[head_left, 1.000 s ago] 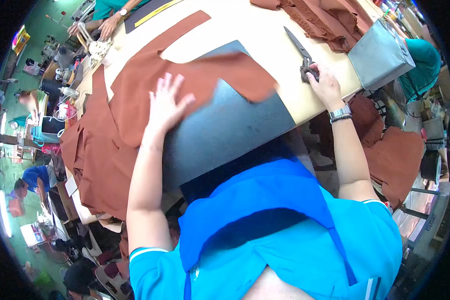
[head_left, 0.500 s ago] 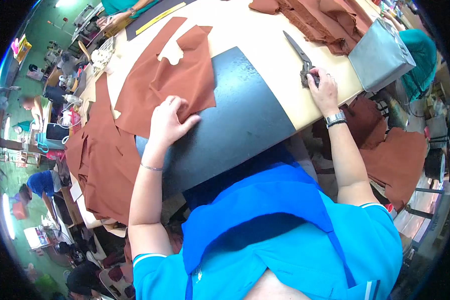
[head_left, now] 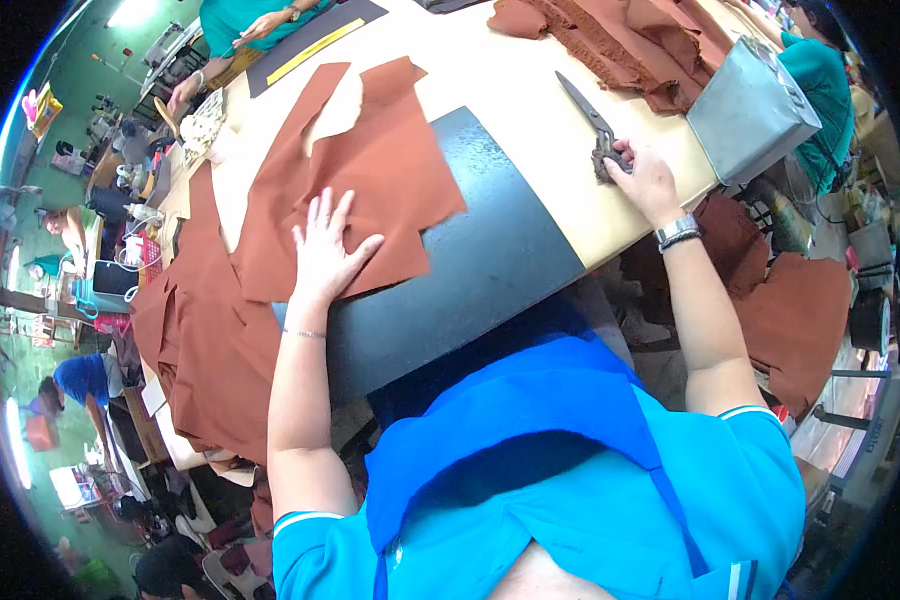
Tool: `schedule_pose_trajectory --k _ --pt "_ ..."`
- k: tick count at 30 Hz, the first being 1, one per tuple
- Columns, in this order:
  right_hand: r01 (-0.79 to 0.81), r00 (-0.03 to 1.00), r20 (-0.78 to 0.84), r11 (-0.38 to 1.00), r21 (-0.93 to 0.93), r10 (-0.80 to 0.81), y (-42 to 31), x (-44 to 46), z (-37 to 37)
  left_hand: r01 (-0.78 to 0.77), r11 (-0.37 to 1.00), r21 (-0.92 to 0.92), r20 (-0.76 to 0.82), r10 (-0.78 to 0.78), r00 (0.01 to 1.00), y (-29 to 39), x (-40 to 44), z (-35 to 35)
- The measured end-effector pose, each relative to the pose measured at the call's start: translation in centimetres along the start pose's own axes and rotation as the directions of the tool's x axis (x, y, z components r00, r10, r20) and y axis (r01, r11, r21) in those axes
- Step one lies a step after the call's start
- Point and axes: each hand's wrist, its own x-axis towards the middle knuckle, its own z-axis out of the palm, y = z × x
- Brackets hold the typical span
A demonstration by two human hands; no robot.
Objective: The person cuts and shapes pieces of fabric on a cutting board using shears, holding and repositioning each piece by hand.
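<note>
Left hand spread flat on brown sheet, sheet partly over black board; right hand well apart, curled at scissors handles, grip firmness unclear; looks like sheet-settling step; next move calls for smoothing creases.

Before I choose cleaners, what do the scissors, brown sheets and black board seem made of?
Scissors: likely metal, dull grey blades. Brown sheets: matte, perhaps fabric or suede, given soft folds. Black board: smooth, soft sheen; perhaps rubber or plastic.

On the table I watch remotely, cloth lies partly over a board, scissors right of both, a box farther right.
</note>
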Motion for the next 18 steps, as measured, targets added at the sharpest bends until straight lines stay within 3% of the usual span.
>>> schedule_pose_trajectory --k 2,5,6,7,9,10,11,13,15,17,18 --pt "-0.063 0.991 0.115 0.998 -0.015 0.064 0.1 0.8 -0.7 0.231 0.973 0.006 -0.025 -0.231 0.973 1.0 -2.1 -0.1" --pt "-0.091 0.973 0.204 0.993 -0.082 0.106 0.3 2.1 -1.3 0.317 0.948 -0.016 0.119 -0.313 0.942 3.4 -6.0 -2.4" --pt "-0.11 0.961 0.244 0.989 -0.102 0.132 0.2 2.5 -1.5 0.319 0.944 0.087 0.164 -0.329 0.93 3.8 -6.7 -2.7" --pt "-0.124 0.947 0.282 0.984 -0.124 0.155 0.1 3.2 -1.6 0.218 0.973 0.078 0.144 -0.227 0.963 4.1 -6.9 -3.2" --pt "-0.199 0.835 0.522 0.98 -0.01 0.175 1.1 5.1 -1.1 0.007 0.998 0.069 0.099 -0.014 0.995 4.5 -6.8 -3.8" --pt "-0.247 0.76 0.627 0.969 0.035 0.171 1.4 5.9 -1.1 -0.053 0.997 -0.051 0.048 0.055 0.997 4.6 -6.2 -3.5" --pt "-0.394 0.751 0.636 0.895 0.211 0.18 1.9 5.9 -1.1 -0.096 0.993 -0.064 0.042 0.099 0.994 4.9 -5.6 -3.3" --pt "-0.618 0.727 0.659 0.602 0.505 0.193 -0.8 3.2 -3.1 -0.184 0.978 -0.1 0.03 0.188 0.982 5.9 -4.4 -2.5" --pt "-0.632 0.735 0.673 0.442 0.637 0.083 -3.0 0.0 -4.1 -0.182 0.973 -0.143 0.023 0.187 0.982 6.9 -3.2 -0.8" --pt "-0.584 0.768 0.636 0.484 0.652 0.07 -4.5 -4.0 -4.6 -0.159 0.981 -0.111 0.02 0.163 0.986 7.5 -2.1 0.6" --pt "-0.584 0.768 0.641 0.436 0.685 0.021 -5.1 -6.0 -5.1 -0.16 0.982 -0.102 0.019 0.162 0.987 7.7 -1.6 0.8"
